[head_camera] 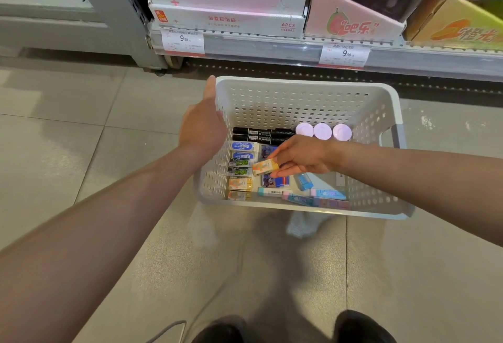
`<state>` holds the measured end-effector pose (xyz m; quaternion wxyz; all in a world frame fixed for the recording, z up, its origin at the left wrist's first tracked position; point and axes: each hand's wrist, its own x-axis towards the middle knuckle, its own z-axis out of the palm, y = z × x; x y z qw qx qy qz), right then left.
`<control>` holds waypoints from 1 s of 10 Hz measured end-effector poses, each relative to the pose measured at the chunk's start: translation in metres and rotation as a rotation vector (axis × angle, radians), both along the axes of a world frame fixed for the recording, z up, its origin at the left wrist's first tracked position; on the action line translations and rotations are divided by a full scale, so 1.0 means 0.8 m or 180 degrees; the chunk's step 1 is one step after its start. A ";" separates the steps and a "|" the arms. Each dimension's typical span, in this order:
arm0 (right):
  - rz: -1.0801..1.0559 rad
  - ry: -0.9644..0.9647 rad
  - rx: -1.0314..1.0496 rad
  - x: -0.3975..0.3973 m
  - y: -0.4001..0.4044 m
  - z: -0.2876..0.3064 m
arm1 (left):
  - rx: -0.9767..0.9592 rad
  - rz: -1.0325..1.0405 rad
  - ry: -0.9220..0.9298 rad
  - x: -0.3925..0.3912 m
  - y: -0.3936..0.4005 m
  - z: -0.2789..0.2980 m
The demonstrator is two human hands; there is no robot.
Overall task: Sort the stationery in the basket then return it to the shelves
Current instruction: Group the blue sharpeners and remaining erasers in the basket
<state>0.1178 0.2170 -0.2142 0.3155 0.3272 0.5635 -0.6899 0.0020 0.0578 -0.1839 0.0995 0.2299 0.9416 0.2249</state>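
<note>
Sorting step: my right hand (302, 158) pinches a small orange-and-white boxed eraser (264, 167) above the white perforated plastic basket (304, 89). My left hand (202, 124) steadies the left wall, fingers straight. Next, I judge, seat it beside the matching orange erasers (240, 183), near-left.

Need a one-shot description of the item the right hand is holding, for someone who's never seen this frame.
Start at the white perforated basket on the floor below the shelf. Over its middle, the right hand pinches a small orange-and-white boxed eraser in its fingers. It is the only item lifted off the basket floor; two similar orange ones lie flat in the column along the left wall.
</note>
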 end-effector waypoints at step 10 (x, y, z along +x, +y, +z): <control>0.2196 -0.0116 0.1743 -0.015 -0.082 -0.066 | 0.0052 -0.0035 -0.0064 -0.001 -0.001 -0.001</control>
